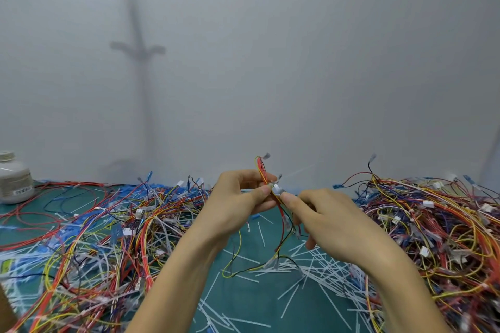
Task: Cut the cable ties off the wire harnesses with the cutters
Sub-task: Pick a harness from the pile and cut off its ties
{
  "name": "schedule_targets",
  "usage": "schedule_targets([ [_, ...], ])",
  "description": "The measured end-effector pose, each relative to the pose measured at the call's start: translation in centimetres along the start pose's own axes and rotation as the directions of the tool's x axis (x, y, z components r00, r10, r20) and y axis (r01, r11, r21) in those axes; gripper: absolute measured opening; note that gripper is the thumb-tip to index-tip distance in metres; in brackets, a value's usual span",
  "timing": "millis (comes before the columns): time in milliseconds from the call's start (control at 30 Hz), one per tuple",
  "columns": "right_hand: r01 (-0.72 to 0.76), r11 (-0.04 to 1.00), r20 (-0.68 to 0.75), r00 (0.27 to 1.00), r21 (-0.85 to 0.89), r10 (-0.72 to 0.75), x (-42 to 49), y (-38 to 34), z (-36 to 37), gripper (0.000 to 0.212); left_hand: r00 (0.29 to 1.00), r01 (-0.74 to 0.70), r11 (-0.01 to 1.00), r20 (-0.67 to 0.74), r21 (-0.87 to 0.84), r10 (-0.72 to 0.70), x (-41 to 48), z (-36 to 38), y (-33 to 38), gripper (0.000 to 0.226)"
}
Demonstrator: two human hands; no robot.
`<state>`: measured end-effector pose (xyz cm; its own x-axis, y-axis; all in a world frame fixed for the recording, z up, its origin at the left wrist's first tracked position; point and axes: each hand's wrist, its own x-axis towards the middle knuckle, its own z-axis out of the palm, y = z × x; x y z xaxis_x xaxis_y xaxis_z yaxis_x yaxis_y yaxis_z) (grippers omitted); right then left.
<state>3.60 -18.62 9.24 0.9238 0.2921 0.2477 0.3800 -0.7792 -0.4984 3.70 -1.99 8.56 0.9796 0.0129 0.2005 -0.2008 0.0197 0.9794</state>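
Observation:
Above the green mat (243,295), my left hand (238,203) pinches a small wire harness (284,222) of red, yellow and black wires. Its upper end sticks up past my fingers and its lower wires hang down to the mat. My right hand (327,222) pinches the same harness just below, at a pale cable tie (277,189) between both thumbs. No cutters can be made out; the right palm faces away from me.
A big tangle of harnesses (94,238) lies on the left and another pile (438,230) on the right. Cut white tie strips (319,273) litter the mat between them. A white bottle (13,178) stands at the far left. A pale wall rises close behind.

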Motion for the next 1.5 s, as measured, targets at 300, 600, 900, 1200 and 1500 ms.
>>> schedule_targets([
  [300, 0.021, 1.000, -0.035, 0.999, -0.023, -0.022, 0.2, 0.1, 0.1, 0.066, 0.999, 0.010, 1.000, 0.034, -0.009, -0.010, -0.1, 0.0, 0.0, 0.015],
  [600, 0.024, 0.996, 0.006, 1.000, 0.091, -0.024, 0.4, 0.5, 0.7, 0.066, 0.999, 0.017, 1.000, 0.033, -0.015, -0.016, 0.1, -0.2, 0.0, 0.014],
  [900, -0.035, 0.983, 0.042, 0.999, 0.180, 0.028, 0.3, 0.9, 0.1, 0.063, 0.996, 0.087, 0.996, 0.015, -0.020, -0.086, 0.2, -0.5, 0.1, 0.011],
  [1200, -0.193, 0.894, 0.224, 0.927, -0.404, 0.301, 2.3, 5.5, 6.1, 0.050, 0.988, 0.145, 0.986, -0.058, 0.077, -0.141, 0.4, -3.9, 0.4, 0.014],
  [1500, -0.203, 0.831, 0.173, 0.927, -0.519, 0.334, 2.1, 6.7, 12.1, 0.050, 0.993, 0.073, 0.975, -0.107, 0.211, -0.051, 0.9, -3.7, -0.6, 0.011],
])
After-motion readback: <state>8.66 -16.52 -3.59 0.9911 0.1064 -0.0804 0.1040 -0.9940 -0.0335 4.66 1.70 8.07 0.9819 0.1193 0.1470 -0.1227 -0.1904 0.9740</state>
